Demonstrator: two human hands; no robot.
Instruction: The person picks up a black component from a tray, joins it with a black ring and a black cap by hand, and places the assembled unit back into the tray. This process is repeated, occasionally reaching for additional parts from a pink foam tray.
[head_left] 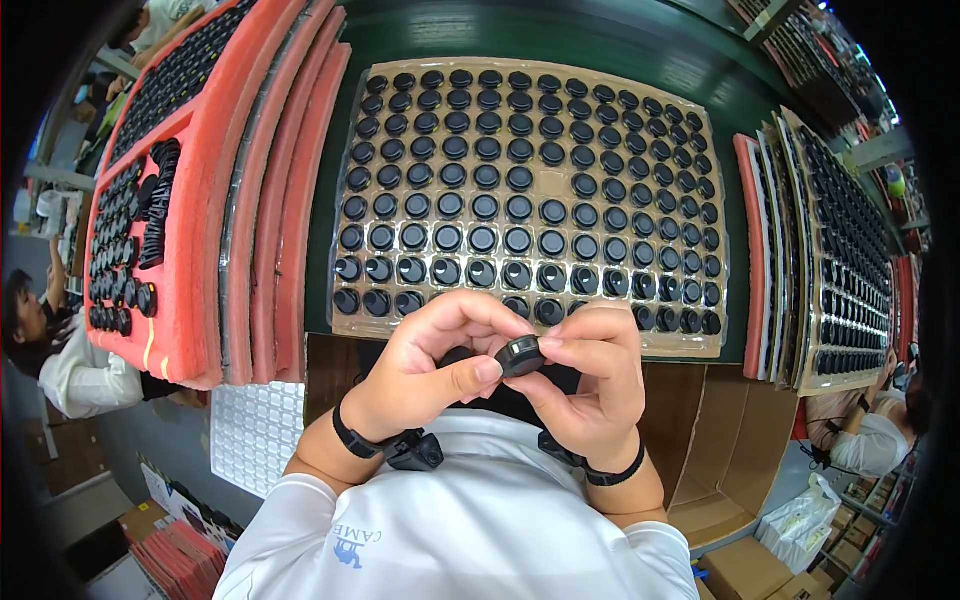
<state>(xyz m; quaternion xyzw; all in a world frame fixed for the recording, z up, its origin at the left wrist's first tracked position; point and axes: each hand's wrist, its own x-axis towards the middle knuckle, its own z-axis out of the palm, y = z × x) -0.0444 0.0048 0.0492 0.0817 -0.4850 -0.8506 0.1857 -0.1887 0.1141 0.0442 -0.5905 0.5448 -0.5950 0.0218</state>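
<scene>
Between the fingertips of both hands is a small round black part (519, 357), tilted so that its shiny rim shows. My left hand (435, 355) pinches it with thumb and fingers from the left. From the right, the thumb and forefinger of my right hand (598, 370) close on its edge. Just beyond the hands lies a clear plastic tray (345, 322) on brown card, filled with rows of similar round black parts (454, 176). One pocket in the tray (551, 183) has no part in it. My hands hide some of the nearest row.
Stacked pink foam trays (255, 200) with black parts stand at the left. More filled trays (850, 250) lean in a stack at the right. Below the green table (430, 38) is an open cardboard box (715, 450). Other people (95, 365) sit at both sides.
</scene>
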